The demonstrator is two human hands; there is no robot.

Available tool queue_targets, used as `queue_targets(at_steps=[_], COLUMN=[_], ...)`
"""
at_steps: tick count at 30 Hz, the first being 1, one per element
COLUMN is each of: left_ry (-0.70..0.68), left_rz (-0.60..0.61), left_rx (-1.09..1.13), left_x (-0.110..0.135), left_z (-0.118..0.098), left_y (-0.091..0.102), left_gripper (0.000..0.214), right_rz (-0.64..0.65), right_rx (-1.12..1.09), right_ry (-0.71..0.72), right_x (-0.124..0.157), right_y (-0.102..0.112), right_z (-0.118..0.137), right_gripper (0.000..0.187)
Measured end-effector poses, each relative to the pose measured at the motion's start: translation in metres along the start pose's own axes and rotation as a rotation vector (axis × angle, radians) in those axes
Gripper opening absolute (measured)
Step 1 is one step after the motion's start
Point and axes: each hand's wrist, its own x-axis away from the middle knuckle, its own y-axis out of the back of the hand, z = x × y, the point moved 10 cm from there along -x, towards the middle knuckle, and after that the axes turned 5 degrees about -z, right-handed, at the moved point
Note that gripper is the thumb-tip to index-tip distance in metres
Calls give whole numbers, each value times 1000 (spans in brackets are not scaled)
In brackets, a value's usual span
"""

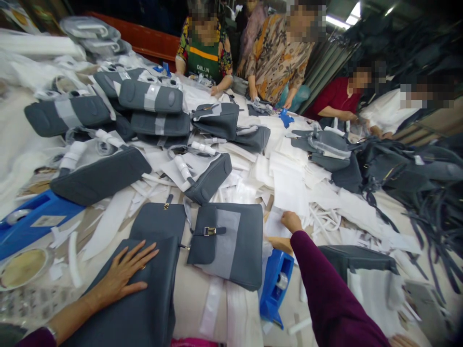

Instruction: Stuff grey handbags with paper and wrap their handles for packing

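Left hand [121, 274] lay open, flat on a grey leather handbag [126, 299], apparently steadying it; right hand [291, 222] curled beside white paper sheets [289, 190], grip unclear.

The left hand [123, 272] lies flat, palm down, fingers spread; the right hand [291, 222] stretches forward from a maroon sleeve [333, 294], fingers curled under, its grip unclear.
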Motion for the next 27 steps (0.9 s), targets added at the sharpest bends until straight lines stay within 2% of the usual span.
queue_targets(at_steps=[4, 5, 8, 9, 11, 14, 16, 27], left_ry=[-19, -22, -21, -22, -21, -12, 0, 34], left_rz=[2, 6, -3, -9, -16, -12, 2, 38], left_rx=[12, 12, 11, 15, 25, 42, 49, 66], left_x=[0, 0, -1, -2, -3, -4, -4, -3], left_z=[0, 0, -1, -1, -3, -4, -4, -1], left_y=[1, 1, 4, 5, 8, 10, 10, 4], left_gripper=[78, 78, 78, 78, 77, 75, 75, 77], right_rz=[17, 18, 1, -7, -17, -16, -6, 7], right_rx=[-42, -53, -65, -62, -54, -46, -40, -13], right_ry=[42, 57, 73, 66, 47, 17, 2, -55], right_x=[2, 4, 11, 15, 21, 28, 30, 28], right_y=[-1, -2, -4, -5, -7, -9, -10, -2], right_z=[5, 8, 15, 15, 13, 4, -1, -12], right_gripper=[25, 29, 61, 66, 60, 34, 25, 25])
